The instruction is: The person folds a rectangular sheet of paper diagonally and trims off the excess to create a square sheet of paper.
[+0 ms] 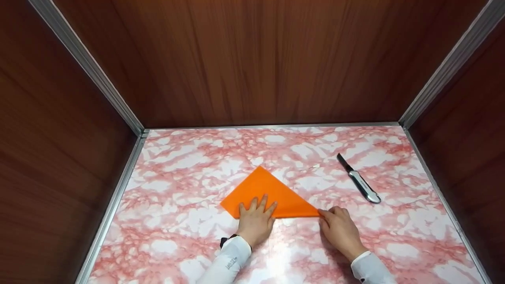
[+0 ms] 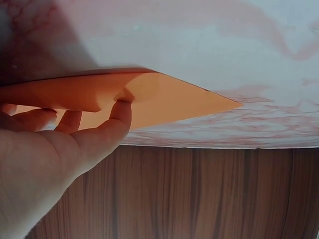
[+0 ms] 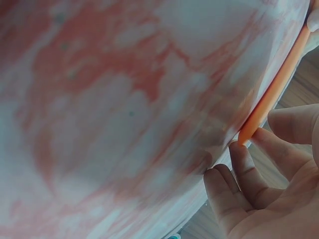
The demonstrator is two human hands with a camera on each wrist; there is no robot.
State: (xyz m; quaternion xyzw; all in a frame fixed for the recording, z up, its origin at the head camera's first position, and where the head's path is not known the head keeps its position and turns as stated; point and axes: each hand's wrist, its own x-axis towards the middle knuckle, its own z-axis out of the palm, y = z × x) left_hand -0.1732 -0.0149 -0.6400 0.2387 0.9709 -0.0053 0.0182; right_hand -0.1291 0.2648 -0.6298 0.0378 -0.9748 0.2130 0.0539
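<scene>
A sheet of orange paper (image 1: 272,189) lies folded on the table, its peak pointing away from me and its long folded edge nearest me. My left hand (image 1: 255,223) rests on the near part of the paper, fingers spread. In the left wrist view, the upper layer of the orange paper (image 2: 184,102) bows up near the fingertips. My right hand (image 1: 341,230) pinches the paper's right corner at the fingertips. The right wrist view shows the narrow end of the orange paper (image 3: 271,94) running into the fingers of that hand (image 3: 274,184).
A knife (image 1: 361,183) with a dark blade and a silver-and-black handle lies to the right, beyond my right hand. The red-and-white marbled table (image 1: 177,236) is bordered by metal rails and brown wood-grain panels (image 1: 252,63) at the back and sides.
</scene>
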